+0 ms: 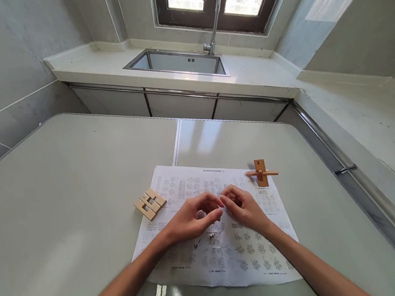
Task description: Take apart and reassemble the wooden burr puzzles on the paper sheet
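Observation:
My left hand [198,216] hovers over the middle of a printed paper sheet [260,227], its fingers curved and its thumb apart from them. Facing it, my right hand [244,208] has loosely bent fingers, with a small gap showing between thumb and fingers. The fingertips of both hands nearly meet or touch; nothing is visible in either. Left of the hands, a flat wooden block puzzle [150,203] of interlocked bars lies over the sheet's left edge. Near the sheet's upper right corner rests a wooden puzzle piece [261,179] marked 2, with a thin wooden stick [272,173] across it.
The pale table [66,187] has a seam running under the sheet. Beyond it stands a counter [83,68] with a sink [176,60] and a chrome faucet [216,12] below a window. A second counter with a metal rail [351,171] borders the right side.

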A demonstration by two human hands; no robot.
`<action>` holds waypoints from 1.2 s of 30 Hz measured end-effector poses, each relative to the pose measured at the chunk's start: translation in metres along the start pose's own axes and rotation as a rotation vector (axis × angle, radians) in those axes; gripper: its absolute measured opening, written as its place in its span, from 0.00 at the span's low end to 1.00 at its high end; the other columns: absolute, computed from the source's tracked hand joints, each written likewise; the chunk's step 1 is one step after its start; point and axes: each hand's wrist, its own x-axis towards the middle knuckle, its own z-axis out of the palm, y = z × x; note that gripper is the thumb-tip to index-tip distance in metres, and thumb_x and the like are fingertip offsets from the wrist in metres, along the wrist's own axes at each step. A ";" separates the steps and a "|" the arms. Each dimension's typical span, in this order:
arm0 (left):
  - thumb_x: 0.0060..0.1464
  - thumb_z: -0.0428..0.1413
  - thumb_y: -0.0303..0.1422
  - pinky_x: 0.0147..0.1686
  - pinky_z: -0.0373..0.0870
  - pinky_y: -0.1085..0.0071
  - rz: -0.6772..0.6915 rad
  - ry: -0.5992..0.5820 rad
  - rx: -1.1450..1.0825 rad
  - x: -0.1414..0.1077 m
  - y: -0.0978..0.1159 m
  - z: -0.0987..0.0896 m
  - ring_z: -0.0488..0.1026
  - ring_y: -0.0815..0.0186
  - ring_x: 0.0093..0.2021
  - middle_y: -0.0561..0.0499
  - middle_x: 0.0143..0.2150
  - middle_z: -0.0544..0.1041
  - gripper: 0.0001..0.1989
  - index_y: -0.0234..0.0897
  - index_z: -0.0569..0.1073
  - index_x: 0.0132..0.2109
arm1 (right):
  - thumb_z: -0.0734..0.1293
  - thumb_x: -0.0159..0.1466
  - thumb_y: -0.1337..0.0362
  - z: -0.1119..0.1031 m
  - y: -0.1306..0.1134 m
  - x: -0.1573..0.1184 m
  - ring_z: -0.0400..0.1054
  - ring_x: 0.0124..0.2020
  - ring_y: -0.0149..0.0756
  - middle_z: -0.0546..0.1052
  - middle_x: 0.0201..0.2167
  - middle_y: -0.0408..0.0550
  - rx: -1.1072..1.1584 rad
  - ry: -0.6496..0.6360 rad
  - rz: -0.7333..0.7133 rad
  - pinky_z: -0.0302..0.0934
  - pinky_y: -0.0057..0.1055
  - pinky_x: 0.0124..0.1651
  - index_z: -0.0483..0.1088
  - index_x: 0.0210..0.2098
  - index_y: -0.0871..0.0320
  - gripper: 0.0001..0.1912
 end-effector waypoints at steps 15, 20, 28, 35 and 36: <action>0.64 0.55 0.53 0.54 0.67 0.48 -0.044 0.703 1.375 -0.082 -0.014 -0.053 0.70 0.42 0.56 0.33 0.60 0.72 0.33 0.34 0.64 0.64 | 0.64 0.73 0.53 0.001 -0.001 0.000 0.53 0.24 0.31 0.62 0.22 0.37 -0.132 -0.037 -0.066 0.49 0.30 0.29 0.69 0.36 0.55 0.14; 0.64 0.54 0.56 0.53 0.69 0.50 -0.131 0.764 1.357 -0.080 -0.022 -0.054 0.74 0.45 0.51 0.37 0.52 0.77 0.33 0.34 0.65 0.62 | 0.64 0.73 0.55 0.002 -0.002 0.000 0.54 0.23 0.31 0.62 0.22 0.37 -0.137 -0.037 -0.072 0.49 0.30 0.28 0.68 0.35 0.55 0.13; 0.64 0.56 0.54 0.42 0.74 0.59 -0.079 0.768 1.286 -0.081 -0.028 -0.064 0.77 0.51 0.44 0.42 0.47 0.79 0.31 0.37 0.67 0.62 | 0.65 0.73 0.55 0.003 -0.003 0.001 0.54 0.23 0.31 0.63 0.22 0.37 -0.142 -0.040 -0.085 0.51 0.29 0.28 0.68 0.36 0.55 0.12; 0.61 0.64 0.44 0.48 0.76 0.61 0.249 0.423 1.094 -0.046 -0.013 -0.041 0.77 0.56 0.49 0.44 0.50 0.77 0.28 0.40 0.66 0.62 | 0.65 0.73 0.53 0.003 -0.003 0.002 0.55 0.23 0.30 0.63 0.22 0.37 -0.140 -0.018 -0.081 0.51 0.29 0.28 0.69 0.35 0.55 0.14; 0.59 0.66 0.43 0.48 0.76 0.61 0.286 0.380 1.062 -0.037 -0.012 -0.037 0.77 0.56 0.49 0.45 0.50 0.78 0.29 0.40 0.66 0.62 | 0.65 0.73 0.53 0.004 -0.003 0.002 0.55 0.23 0.30 0.63 0.21 0.37 -0.137 -0.010 -0.081 0.51 0.29 0.28 0.68 0.35 0.55 0.14</action>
